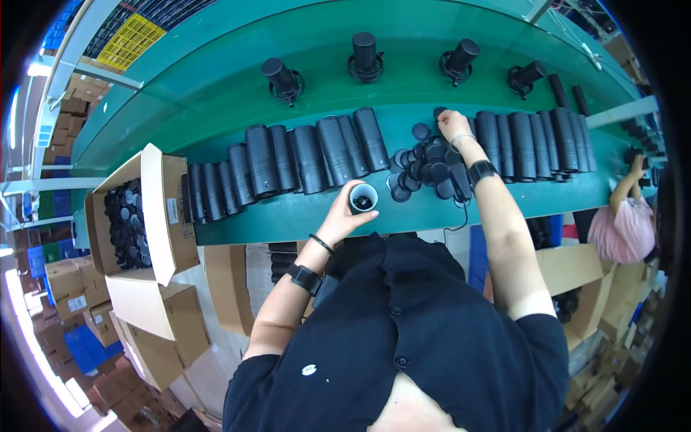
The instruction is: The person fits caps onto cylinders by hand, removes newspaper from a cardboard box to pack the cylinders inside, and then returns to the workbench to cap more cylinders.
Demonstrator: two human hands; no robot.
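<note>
My left hand (344, 217) is wrapped round a black tube (363, 198) near the bench's front edge. Its open end faces up, showing a pale inner rim and something dark inside that I cannot make out. Above the far side of a heap of round black discs (425, 164), my right hand (453, 124) has its fingertips pinched on a single black disc (440, 112). Beside the heap, under my right forearm, lies a black corded device (460, 183); its kind is not clear.
Black perforated cylinders lie in rows left (317, 155) and right (533, 144) on the green bench (288, 225). Several microphones in shock mounts (364, 57) stand behind. An open carton (160, 216) of small black parts is at left. A person in pink (625, 229) works at far right.
</note>
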